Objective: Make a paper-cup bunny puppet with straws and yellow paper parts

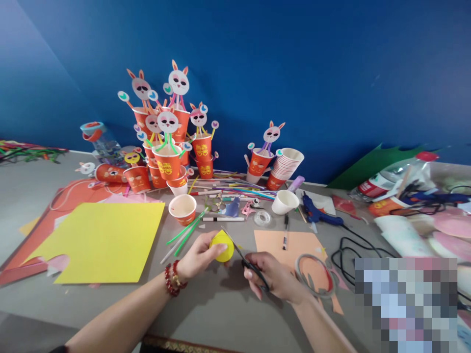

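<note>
My left hand (pixel 202 256), with a red bead bracelet (pixel 172 279) at its wrist, pinches a small yellow paper piece (pixel 222 246) with a mostly rounded edge and a corner at its top. In my right hand (pixel 270 277) is a pair of black-handled scissors (pixel 253 267). Their blades point up and left, along the right edge of the yellow piece. A large yellow paper sheet (pixel 110 240) with a curved bite cut from its lower left lies left of my hands. Right of them is an orange paper sheet (pixel 270 240).
Paper cups with rabbit figures (pixel 169 162) stand in stacks along the blue wall. Nearer are a white-lined cup (pixel 183 208), green straws (pixel 191 233), a white cup (pixel 285 202), clear tape (pixel 262 218), a tape roll (pixel 300 282) and a blue glue gun (pixel 318 213) with a black cord.
</note>
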Demonstrator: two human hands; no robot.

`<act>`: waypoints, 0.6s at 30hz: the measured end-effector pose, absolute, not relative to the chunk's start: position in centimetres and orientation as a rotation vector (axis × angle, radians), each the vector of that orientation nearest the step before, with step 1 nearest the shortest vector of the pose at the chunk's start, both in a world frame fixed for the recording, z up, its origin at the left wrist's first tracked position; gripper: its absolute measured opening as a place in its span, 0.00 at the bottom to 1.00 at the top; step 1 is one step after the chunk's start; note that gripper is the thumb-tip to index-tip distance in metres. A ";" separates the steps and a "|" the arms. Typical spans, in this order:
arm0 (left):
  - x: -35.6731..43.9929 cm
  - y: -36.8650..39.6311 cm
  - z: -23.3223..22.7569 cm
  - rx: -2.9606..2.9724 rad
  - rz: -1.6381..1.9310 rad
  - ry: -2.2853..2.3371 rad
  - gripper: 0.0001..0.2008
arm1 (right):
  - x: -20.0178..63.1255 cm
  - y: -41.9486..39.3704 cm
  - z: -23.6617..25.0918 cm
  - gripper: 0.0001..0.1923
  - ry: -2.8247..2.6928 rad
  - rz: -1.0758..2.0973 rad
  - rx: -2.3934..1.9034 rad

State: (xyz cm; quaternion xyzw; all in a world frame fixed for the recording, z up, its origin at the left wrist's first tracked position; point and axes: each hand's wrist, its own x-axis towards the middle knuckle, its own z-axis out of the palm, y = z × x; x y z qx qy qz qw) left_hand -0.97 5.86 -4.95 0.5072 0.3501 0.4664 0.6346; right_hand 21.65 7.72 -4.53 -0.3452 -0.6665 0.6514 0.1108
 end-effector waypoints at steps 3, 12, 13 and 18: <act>-0.9 5.8 -4.7 1.150 1.067 0.827 0.18 | 21.7 7.8 -4.6 0.24 -1.981 1.884 -1.011; -1.1 6.0 -4.4 1.273 1.057 0.849 0.19 | 21.6 7.7 -4.9 0.26 -1.973 1.902 -1.005; -1.2 6.0 -4.5 1.287 1.050 0.846 0.19 | 21.6 7.7 -4.9 0.26 -1.978 1.897 -1.003; -1.2 5.9 -4.9 1.280 1.035 0.819 0.18 | 21.7 7.7 -4.8 0.26 -1.997 1.891 -0.993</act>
